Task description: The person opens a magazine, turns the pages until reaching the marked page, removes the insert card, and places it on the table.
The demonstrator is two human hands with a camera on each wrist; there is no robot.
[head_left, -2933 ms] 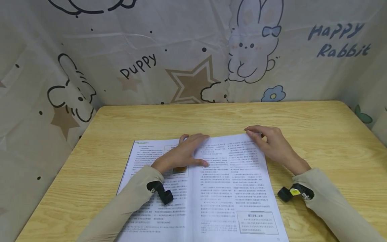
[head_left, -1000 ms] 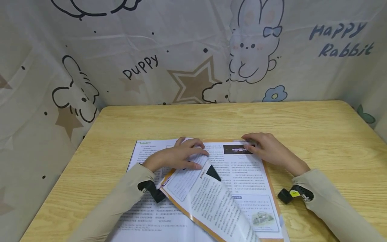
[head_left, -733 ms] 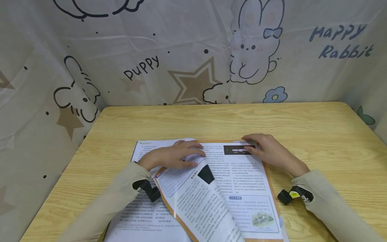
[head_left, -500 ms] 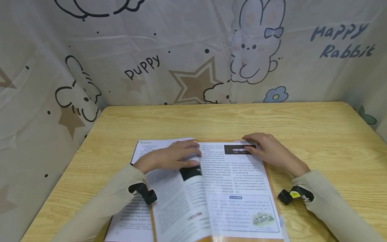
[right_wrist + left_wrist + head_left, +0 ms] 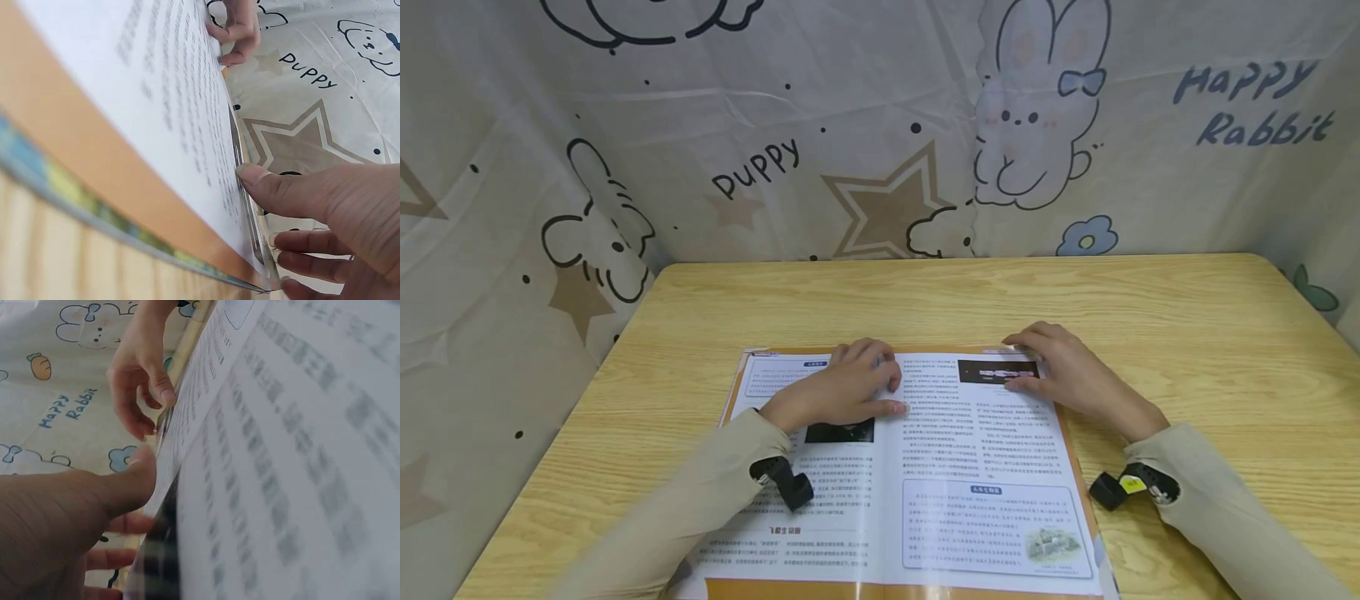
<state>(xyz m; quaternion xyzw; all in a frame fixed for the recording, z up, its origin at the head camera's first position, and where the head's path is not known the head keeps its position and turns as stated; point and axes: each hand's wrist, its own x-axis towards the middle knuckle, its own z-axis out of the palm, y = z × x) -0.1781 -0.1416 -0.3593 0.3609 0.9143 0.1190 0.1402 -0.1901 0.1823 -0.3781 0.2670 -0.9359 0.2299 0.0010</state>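
Note:
An open magazine lies flat on the table, its printed pages edged in orange. On the left page rests my left hand, fingers loosely bent near the top edge and thumb reaching the centre fold; it partly covers a dark picture. My right hand holds the upper right corner. Its thumb lies on the page while its fingers sit at the far edge, as the right wrist view shows. Close by the left thumb, the page fills much of the left wrist view.
The wooden table extends behind and to both sides of the magazine. A cloth backdrop with cartoon drawings hangs at the back and sides. Each wrist carries a small black camera, such as the right wrist camera.
A page has turned from right to left under my left hand, passing through a curled, lifted state, and now lies flat. The right hand stays near the upper right corner.

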